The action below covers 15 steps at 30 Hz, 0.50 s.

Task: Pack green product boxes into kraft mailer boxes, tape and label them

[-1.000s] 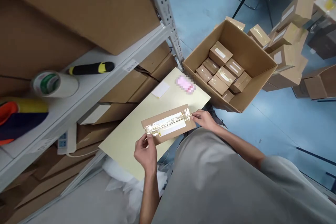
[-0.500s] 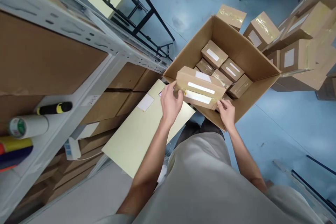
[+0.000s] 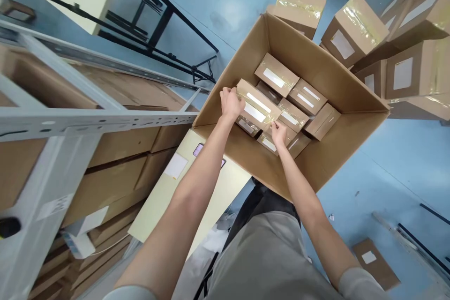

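A small taped cardboard parcel with white labels sits inside a large open carton, on top of several similar parcels. My left hand grips its left end, fingers curled round the edge. My right hand pinches its near right corner. Both arms reach forward over the carton's near wall.
A pale yellow board lies below my left arm with a white label on it. A metal shelf rack with flat cardboard stands at the left. More taped boxes pile at the right on the blue floor. A small parcel lies on the floor.
The parcel was lifted off the yellow board, carried right over the carton's rim and lowered onto the parcels inside. Both hands stayed on it. My view has swung toward the carton.
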Each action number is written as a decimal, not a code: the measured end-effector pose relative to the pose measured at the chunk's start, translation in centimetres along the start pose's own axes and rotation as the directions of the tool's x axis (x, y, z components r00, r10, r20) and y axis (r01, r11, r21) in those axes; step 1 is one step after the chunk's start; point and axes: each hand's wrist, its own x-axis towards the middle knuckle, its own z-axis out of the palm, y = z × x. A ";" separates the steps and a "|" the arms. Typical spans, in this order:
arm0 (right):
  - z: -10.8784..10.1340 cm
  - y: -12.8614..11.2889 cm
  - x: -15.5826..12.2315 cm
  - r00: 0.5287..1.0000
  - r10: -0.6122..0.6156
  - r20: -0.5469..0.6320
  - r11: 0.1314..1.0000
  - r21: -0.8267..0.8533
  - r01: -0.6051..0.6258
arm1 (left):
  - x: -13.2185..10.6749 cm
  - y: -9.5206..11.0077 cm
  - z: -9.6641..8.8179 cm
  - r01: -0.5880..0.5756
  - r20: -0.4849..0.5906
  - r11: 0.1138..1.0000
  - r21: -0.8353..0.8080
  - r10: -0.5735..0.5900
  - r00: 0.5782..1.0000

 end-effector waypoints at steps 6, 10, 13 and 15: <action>1.0 2.9 7.1 0.945 0.293 -0.144 0.946 0.184 -0.266 | 5.2 -0.2 4.9 0.034 0.165 0.997 -0.064 -0.023 0.986; 1.2 3.8 9.9 0.928 0.335 -0.160 0.928 0.227 -0.296 | 6.8 -0.3 8.0 0.059 0.247 0.983 -0.176 -0.014 0.969; 0.7 3.9 11.3 0.917 0.357 -0.178 0.924 0.209 -0.319 | 6.0 -0.3 9.2 0.023 0.248 0.977 -0.211 0.030 0.968; 0.2 3.5 11.9 0.904 0.380 -0.194 0.919 0.191 -0.345 | 4.3 -0.2 9.5 -0.017 0.255 0.976 -0.219 0.074 0.964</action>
